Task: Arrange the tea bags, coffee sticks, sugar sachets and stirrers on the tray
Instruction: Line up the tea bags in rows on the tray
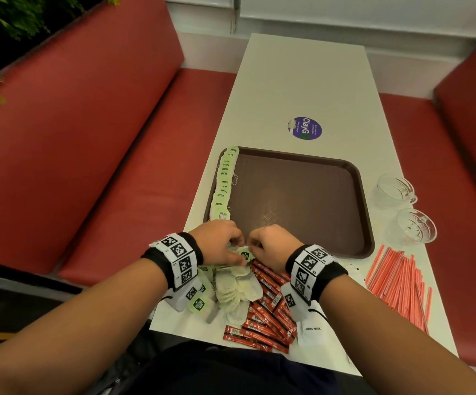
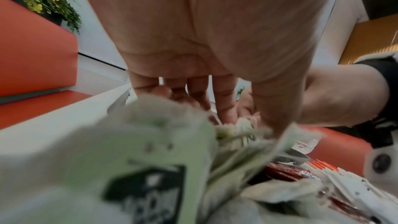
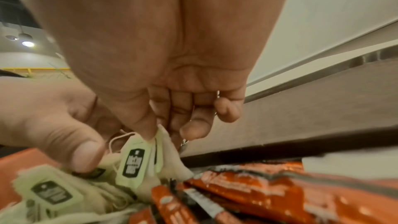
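Between the two hands, a pale paper tea bag with a green tag (image 1: pixel 245 255) is pinched by the left hand (image 1: pixel 220 243) and right hand (image 1: pixel 273 244) together; the brown plastic tray (image 1: pixel 302 195) lies just beyond, left hand nearer its tea-bag row (image 1: pixel 224 181).

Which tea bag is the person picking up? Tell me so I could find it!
Find the brown tray, then its near edge, where the left hand and right hand meet. The tea bag is pinched between them, above the loose pile; only its green tag is in fingers.
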